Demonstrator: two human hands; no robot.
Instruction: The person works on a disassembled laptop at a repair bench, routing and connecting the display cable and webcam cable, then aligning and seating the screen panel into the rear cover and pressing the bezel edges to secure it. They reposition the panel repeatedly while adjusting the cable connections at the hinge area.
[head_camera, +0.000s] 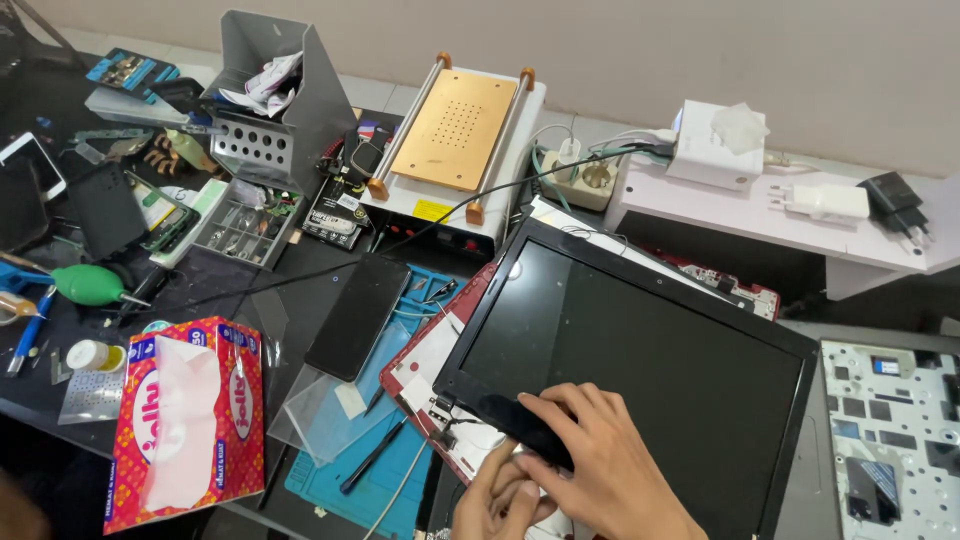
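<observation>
A black laptop screen panel (640, 350) lies tilted on a red laptop casing (425, 375). My right hand (600, 455) rests on the panel's lower bezel, with its fingers pressing the near left corner. My left hand (500, 500) is just below it at the panel's bottom edge, near the hinge (445, 420), fingers curled against the edge. Whether either hand holds a small part or tool is hidden.
A black phone (358, 315) lies on a blue work mat (350, 480). A red tissue pack (185, 420) sits at left, a heating plate machine (455, 135) behind, a white laptop chassis (890, 440) at right, and chargers on a pink shelf (760, 210).
</observation>
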